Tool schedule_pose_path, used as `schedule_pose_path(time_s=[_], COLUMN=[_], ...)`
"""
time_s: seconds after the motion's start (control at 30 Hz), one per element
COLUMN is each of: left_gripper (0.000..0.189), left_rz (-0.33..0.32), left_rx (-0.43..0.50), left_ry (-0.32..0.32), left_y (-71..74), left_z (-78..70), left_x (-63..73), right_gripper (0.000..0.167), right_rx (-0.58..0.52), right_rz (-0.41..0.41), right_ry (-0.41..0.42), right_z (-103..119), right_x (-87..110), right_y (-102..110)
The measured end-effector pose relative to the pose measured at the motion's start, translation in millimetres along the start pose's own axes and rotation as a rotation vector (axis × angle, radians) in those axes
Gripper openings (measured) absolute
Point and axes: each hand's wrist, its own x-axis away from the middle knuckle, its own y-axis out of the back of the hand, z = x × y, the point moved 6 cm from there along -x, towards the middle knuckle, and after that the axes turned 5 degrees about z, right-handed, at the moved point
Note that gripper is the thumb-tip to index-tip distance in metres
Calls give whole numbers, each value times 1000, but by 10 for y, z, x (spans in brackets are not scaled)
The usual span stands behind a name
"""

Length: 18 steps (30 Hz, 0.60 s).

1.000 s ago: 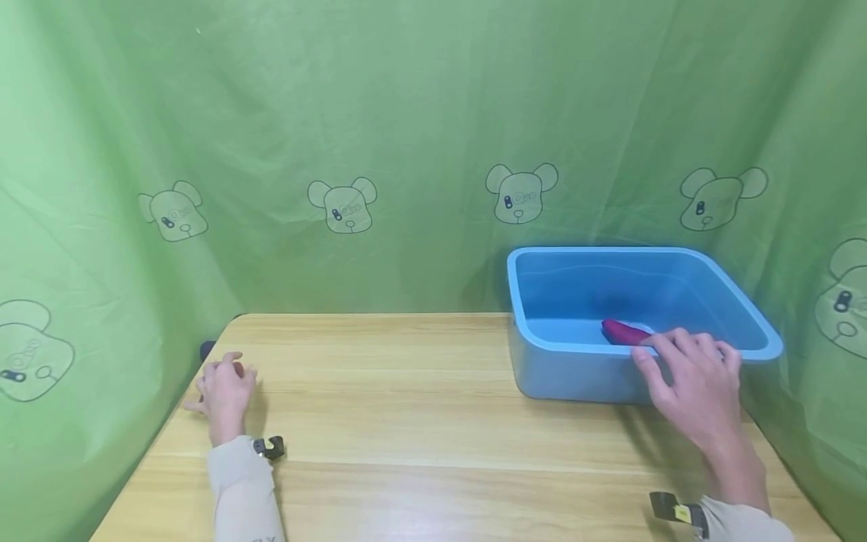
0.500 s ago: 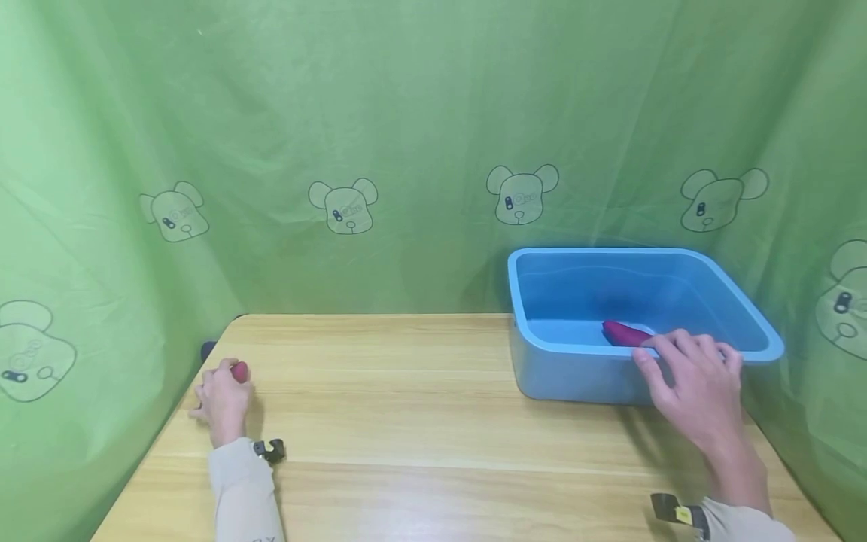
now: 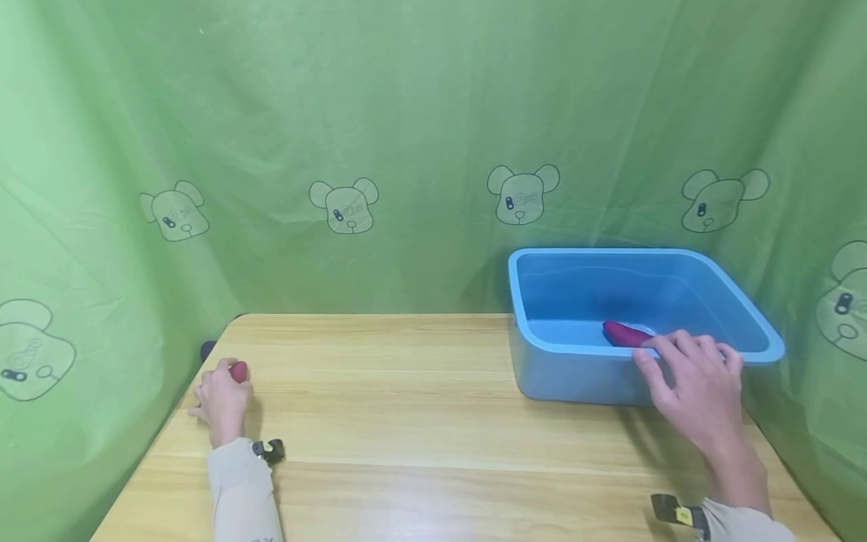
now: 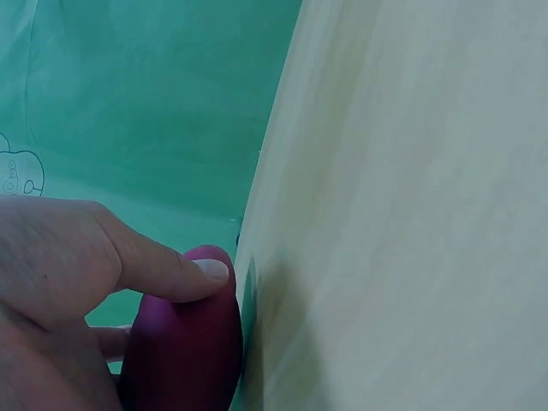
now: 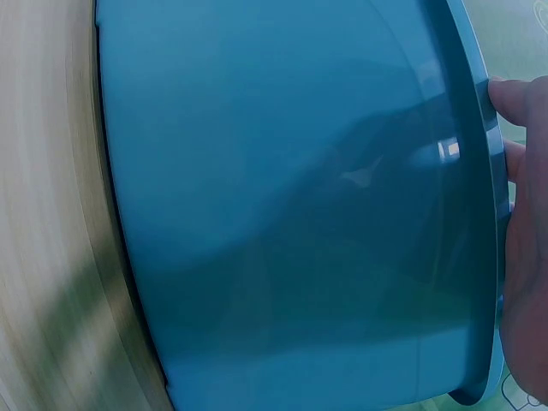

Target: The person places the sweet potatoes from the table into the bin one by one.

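Note:
At the table's left edge, my left hand [image 3: 223,400] holds a reddish-purple sweet potato [image 4: 184,355] against the tabletop. Its thumb presses the near side, fingers lie behind, and only one rounded end [image 3: 238,371] shows in the head view. On the right stands a blue plastic basin [image 3: 576,376]. My right hand [image 3: 698,384] grips its front rim, fingers over the edge and thumb outside, as the right wrist view also shows near the rim [image 5: 492,171]. A second purple sweet potato [image 3: 623,333] lies on the basin floor, partly hidden by the rim and fingers.
A light wooden table [image 3: 406,421] spreads between the hands. Green curtain [image 3: 420,113] with printed bear heads hangs behind and along both sides, close to the table edges. A small dark object [image 3: 208,349] shows beyond the far left corner.
My left fingers have closed down around the sweet potato, and more of its rounded end shows beside the hand. The right hand and basin have stayed put.

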Motion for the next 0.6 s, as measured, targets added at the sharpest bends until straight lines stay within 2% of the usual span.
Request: schedule_pose_path(time_s=[0.4,0.6], left_gripper=[58,57], left_rz=[9,-9], left_rx=[3,23], left_ry=[-29,-44], left_y=[26,50], left_z=[-98,-152], left_x=[37,50], right_gripper=[33,33], right_rx=[0,-2], right_rz=[3,0], right_ry=[2,1], right_z=[-1,-13], right_x=[6,7], right_y=[-9,-16])
